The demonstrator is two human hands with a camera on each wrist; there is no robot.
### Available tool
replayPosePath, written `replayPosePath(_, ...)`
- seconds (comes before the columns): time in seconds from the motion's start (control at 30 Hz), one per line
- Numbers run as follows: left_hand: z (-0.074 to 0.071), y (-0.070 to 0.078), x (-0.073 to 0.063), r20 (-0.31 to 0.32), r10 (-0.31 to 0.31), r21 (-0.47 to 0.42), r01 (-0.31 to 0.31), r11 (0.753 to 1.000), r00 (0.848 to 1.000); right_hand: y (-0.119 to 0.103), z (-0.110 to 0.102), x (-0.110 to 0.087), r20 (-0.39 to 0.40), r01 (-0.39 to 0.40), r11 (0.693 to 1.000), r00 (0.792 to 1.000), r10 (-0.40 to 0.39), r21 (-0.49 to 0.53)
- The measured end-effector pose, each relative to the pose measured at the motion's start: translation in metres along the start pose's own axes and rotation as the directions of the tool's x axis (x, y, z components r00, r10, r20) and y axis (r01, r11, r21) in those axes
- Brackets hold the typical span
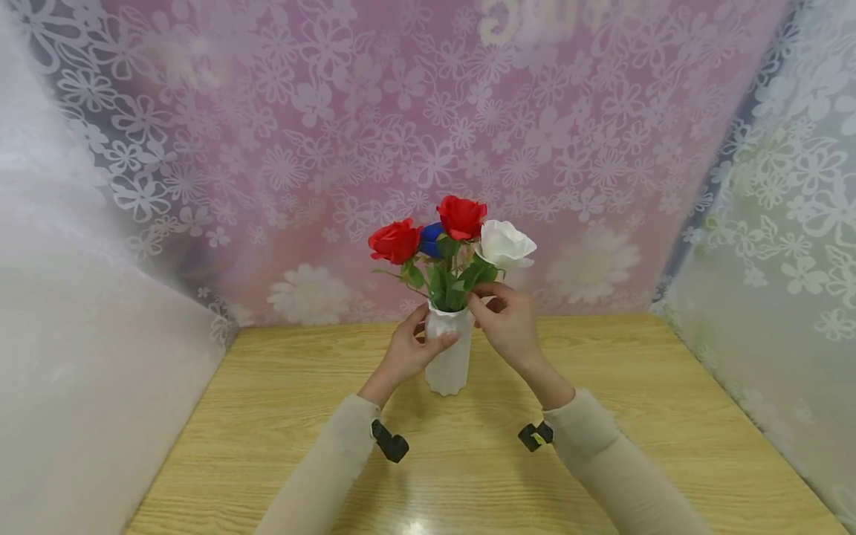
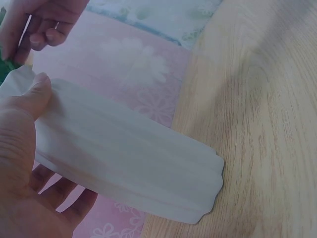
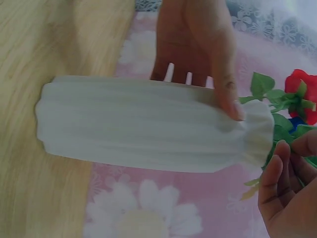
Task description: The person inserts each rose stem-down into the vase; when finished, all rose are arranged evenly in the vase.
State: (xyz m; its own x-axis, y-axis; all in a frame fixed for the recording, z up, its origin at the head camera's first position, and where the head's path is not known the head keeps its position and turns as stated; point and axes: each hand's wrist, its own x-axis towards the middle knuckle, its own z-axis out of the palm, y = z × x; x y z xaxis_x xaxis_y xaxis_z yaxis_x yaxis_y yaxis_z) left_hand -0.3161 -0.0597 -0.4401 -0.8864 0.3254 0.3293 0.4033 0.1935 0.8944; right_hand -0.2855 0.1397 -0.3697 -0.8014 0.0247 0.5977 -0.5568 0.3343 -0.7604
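Note:
A white fluted vase [image 1: 449, 364] stands on the wooden table, holding artificial roses with green leaves [image 1: 449, 286]. My left hand [image 1: 409, 349] grips the vase near its top, thumb [image 2: 37, 96] across the near side and fingers round the other side. Beside the rim, my right hand [image 1: 510, 323] pinches the white rose [image 1: 506, 244] low on its stem, among the leaves; the pinched part is mostly hidden. One red rose [image 1: 394, 241] leans left and another red rose [image 1: 461, 217] rises highest. A blue rose [image 1: 431, 240] sits between them, partly covered.
A pink flower-patterned backdrop [image 1: 428, 148] rises behind the table [image 1: 301, 416]. Pale sheets flank it, one left sheet [image 1: 100, 334] and one right sheet [image 1: 769, 297]. Small black cameras are strapped to both wrists, the left camera [image 1: 390, 442] and the right camera [image 1: 531, 437].

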Motion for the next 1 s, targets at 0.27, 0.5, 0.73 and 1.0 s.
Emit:
replayPosePath(0.27,0.0,0.004,0.0,0.004,-0.001,0.005,0.001,1.0,1.0,0.009,0.002,-0.004,-0.028,0.073,0.997,0.997,-0.074,-0.04)
replayPosePath(0.5,0.001,0.005,0.0,-0.002,-0.008,-0.002,0.008,1.0,1.0,0.01,0.004,-0.006,-0.045,0.077,0.997,0.996,-0.078,-0.023)
replayPosePath(0.73,0.001,0.005,0.0,-0.006,-0.019,-0.002,0.019,1.0,1.0,0.005,0.006,-0.01,-0.054,0.067,0.997,0.996,-0.069,-0.035)
replayPosePath(1.0,0.0,0.005,-0.002,0.007,-0.015,0.027,0.014,1.0,1.0,0.005,0.005,-0.013,-0.01,-0.001,1.0,1.0,0.001,-0.003)
